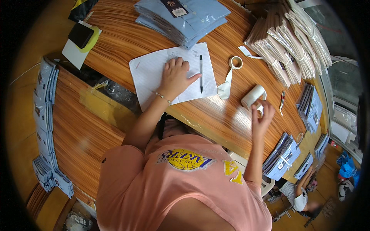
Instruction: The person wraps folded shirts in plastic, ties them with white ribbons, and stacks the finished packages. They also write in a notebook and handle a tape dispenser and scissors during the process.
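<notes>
An open lined notebook [150, 79] lies on the wooden table in front of me, with a black-and-white pen [201, 74] on its right page. My left hand [175, 79] rests on the pages, thumb stretched toward the pen, holding nothing. To the right of the notebook, a thick white roll of strip [251, 97] lies on its side. My right hand [263, 115] is at this roll, its bent fingers around the loose white strip; the exact grip is partly hidden. Between roll and notebook lies a narrower white roll [236, 62] with its tail unrolled.
Bagged blue shirts [185, 19] are stacked at the table's far side. Bundled pale packs [277, 46] stand far right, tied blue packs [282, 156] near right. A red-handled small tool [282, 101] lies by my right hand. Another person [296, 194] is at lower right.
</notes>
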### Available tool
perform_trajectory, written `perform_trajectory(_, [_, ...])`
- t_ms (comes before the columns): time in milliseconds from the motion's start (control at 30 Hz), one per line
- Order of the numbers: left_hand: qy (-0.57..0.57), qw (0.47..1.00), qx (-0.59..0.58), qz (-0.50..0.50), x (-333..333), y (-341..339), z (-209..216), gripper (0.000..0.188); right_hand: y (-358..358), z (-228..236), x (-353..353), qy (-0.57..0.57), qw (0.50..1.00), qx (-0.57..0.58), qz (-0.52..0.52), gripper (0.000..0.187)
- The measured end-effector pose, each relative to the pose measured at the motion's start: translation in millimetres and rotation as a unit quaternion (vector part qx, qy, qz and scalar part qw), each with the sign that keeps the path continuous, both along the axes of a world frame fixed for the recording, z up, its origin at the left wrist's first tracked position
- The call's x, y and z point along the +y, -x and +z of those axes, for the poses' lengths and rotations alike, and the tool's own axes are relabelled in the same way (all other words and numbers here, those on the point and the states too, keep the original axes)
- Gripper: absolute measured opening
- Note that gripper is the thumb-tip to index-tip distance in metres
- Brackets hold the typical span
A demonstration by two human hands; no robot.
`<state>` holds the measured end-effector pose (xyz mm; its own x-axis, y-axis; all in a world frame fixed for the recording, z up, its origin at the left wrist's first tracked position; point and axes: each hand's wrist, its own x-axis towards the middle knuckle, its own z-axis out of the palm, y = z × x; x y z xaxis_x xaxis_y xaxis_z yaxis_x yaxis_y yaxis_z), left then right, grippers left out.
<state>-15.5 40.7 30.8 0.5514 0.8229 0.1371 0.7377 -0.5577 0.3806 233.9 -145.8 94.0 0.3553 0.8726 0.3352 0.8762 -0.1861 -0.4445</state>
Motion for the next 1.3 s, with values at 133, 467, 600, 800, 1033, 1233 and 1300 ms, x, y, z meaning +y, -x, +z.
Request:
perform_trajectory(133, [0.010,0.996,-0.078,-0.029,1.4,-8.6,-19.4,0.022,70.6,-22.1,77.0,0.156,0.984,0.067,0.051,0.026])
perform_trajectory(467, [-0.008,0.995,-0.051,-0.088,4.7,-4.7,-19.2,0.048,37.3,-54.8,136.9,0.252,0.902,0.344,0.061,0.016])
perform_trajectory(600, [0.011,0.995,-0.045,-0.089,4.9,-6.6,-21.9,0.054,50.9,-52.0,168.7,-0.061,0.859,0.507,-0.024,0.009])
perform_trajectory(800, [0.026,0.995,-0.034,-0.086,7.9,-6.5,-23.4,0.050,78.9,-90.0,188.7,-0.047,0.948,0.263,0.172,0.020])
perform_trajectory(1033, [0.050,0.995,-0.044,-0.080,7.5,-5.8,-24.7,0.050,85.8,-105.8,189.6,-0.032,0.944,0.301,0.135,0.008])
perform_trajectory(1233, [0.054,0.994,-0.054,-0.077,8.9,-6.1,-24.4,0.049,82.6,-111.1,192.2,-0.028,0.956,0.252,0.147,0.008])
perform_trajectory(1300, [0.054,0.994,-0.054,-0.076,8.9,-6.0,-24.1,0.049,83.6,-109.5,193.9,-0.025,0.960,0.237,0.147,0.008])
